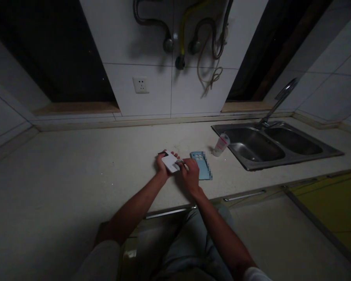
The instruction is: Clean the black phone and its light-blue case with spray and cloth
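Observation:
My left hand (pixel 162 164) is wrapped round a white phone (pixel 170 160), back side up, with a dark camera block at its upper left corner. Over the phone's lower right end, my right hand (pixel 190 173) has its fingers pinched on a small pale wad (pixel 179 162), which touches the phone's back. Whether the wad is tissue or cloth is too small to tell. Just right of that hand, a light blue phone case (pixel 203 168) with camera cutouts lies on the counter, partly hidden by the hand. Both hands are above the pale countertop (pixel 128 156).
A clear plastic cup (pixel 221 145) with pink print leans at the near left edge of a steel double sink (pixel 236 160). The faucet (pixel 277 103) rises behind it. Hoses and a yellow pipe (pixel 181 37) hang on the tiled wall above a socket (pixel 140 85).

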`<state>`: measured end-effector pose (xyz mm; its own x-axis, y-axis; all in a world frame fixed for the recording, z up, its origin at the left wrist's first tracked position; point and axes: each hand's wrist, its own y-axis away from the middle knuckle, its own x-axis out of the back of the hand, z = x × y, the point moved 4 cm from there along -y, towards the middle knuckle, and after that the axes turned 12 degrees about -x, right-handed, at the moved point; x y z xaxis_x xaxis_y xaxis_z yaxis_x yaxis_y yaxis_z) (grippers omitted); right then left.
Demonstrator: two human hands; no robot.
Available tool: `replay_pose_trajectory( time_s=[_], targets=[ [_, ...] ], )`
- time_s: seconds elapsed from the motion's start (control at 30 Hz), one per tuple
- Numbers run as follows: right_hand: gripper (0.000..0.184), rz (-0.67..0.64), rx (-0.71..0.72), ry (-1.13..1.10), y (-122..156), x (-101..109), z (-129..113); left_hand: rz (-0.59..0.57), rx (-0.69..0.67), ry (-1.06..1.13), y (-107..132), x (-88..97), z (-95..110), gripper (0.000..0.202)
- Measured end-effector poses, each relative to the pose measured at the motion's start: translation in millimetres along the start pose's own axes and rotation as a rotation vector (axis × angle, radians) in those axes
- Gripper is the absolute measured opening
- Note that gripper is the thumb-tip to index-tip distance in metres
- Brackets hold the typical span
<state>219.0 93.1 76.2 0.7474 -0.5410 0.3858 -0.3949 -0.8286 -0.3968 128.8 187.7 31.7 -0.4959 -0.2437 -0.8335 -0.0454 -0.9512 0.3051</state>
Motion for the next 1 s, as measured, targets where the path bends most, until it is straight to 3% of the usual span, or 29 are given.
replay_pose_trajectory(
  time_s=[0.13,0.2,0.3,0.4,0.5,0.67,0.77,0.9,1.0],
  targets=[
    [0.004,-0.172,-0.060,-0.006,-13.8,8.3,13.2,-0.094,-0.005,-0.084,7.1,-4.9,-2.6,0.048],
    [0.009,-0.143,-0.171,-0.091,-18.5,19.9,23.9,-0.145,-0.001,-0.090,9.6,-8.3,-3.6,0.050],
    [0.018,0.020,-0.370,-0.351,-19.6,38.7,41.1,-0.192,0.007,-0.066,11.7,-13.3,-0.9,0.045],
    [0.021,0.012,-0.473,-0.500,-13.6,41.6,50.3,-0.221,-0.020,-0.072,10.7,-17.4,7.8,0.040],
    [0.015,-0.118,-0.390,-0.351,-8.0,31.7,46.1,-0.257,-0.040,-0.114,8.8,-20.8,17.7,0.042],
    [0.015,-0.285,-0.037,0.275,-9.1,3.2,23.9,-0.245,-0.111,-0.213,8.1,-22.6,31.3,0.040],
    [0.024,-0.391,0.001,0.536,-12.5,-8.4,18.4,-0.212,-0.148,-0.229,7.7,-21.8,35.2,0.038],
    [0.036,-0.439,-0.056,0.461,-18.1,-1.3,18.0,-0.181,-0.176,-0.248,4.9,-21.5,37.8,0.045],
    [0.034,-0.394,-0.203,0.082,-23.3,14.1,19.9,-0.185,-0.210,-0.304,4.7,-23.8,40.6,0.057]
  ],
)
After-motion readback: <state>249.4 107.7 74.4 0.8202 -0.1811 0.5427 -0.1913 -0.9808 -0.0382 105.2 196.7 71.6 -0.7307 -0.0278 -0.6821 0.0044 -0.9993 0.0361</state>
